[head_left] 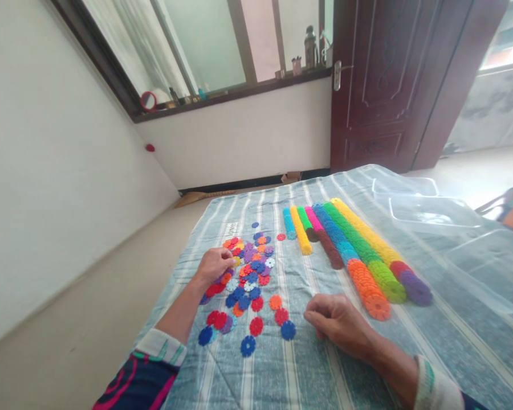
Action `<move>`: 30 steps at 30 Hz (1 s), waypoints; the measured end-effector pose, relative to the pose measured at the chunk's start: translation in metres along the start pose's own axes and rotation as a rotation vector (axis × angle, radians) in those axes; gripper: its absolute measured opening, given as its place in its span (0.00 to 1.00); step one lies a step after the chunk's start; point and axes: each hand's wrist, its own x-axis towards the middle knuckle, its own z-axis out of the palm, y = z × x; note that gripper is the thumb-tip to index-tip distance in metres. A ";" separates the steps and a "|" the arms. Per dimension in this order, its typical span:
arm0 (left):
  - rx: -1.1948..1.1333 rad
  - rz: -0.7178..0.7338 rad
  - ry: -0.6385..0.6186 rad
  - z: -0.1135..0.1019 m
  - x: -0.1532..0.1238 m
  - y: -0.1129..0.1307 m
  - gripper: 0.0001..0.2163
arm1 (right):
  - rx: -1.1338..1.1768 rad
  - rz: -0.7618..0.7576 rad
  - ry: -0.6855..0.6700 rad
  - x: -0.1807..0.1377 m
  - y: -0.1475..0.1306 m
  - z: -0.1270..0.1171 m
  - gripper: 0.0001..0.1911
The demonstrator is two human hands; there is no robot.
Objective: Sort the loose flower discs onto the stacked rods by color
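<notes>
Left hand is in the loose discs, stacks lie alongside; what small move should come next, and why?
Probably pinch one disc out of the pile: the left hand curls onto the loose discs, the right hand rests closed on the striped cloth, and the colour-sorted disc stacks lie just beyond it.

1. Loose flat plastic snowflake discs (248, 279), 9 o'clock of centre: red, blue, orange, purple, white, mixed.
2. Rods of stacked plastic discs (359, 246), 2 o'clock of those: light blue, yellow, green, pink-to-maroon, blue-to-orange, green-to-lime, yellow-to-red-to-purple.
3. Quilted fabric cover (282, 376): pale blue-grey, white stripes.
4. Left fabric sleeve (141, 382), 7 o'clock: navy, pink swirls; striped cuff.
5. Panelled wooden door (389, 85), 1 o'clock: dark brown.
</notes>
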 end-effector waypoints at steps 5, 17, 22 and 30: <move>-0.139 0.074 0.052 0.004 -0.009 0.032 0.09 | -0.014 -0.002 0.013 0.001 -0.002 0.000 0.09; -0.270 0.347 -0.128 0.108 -0.007 0.129 0.05 | 0.023 -0.033 0.024 0.002 -0.001 0.000 0.08; -0.218 0.361 -0.114 0.115 -0.001 0.133 0.04 | 0.024 -0.034 0.027 0.003 -0.002 0.000 0.09; -0.190 0.398 -0.025 0.125 0.006 0.132 0.02 | 0.027 -0.031 0.032 0.003 -0.001 0.001 0.08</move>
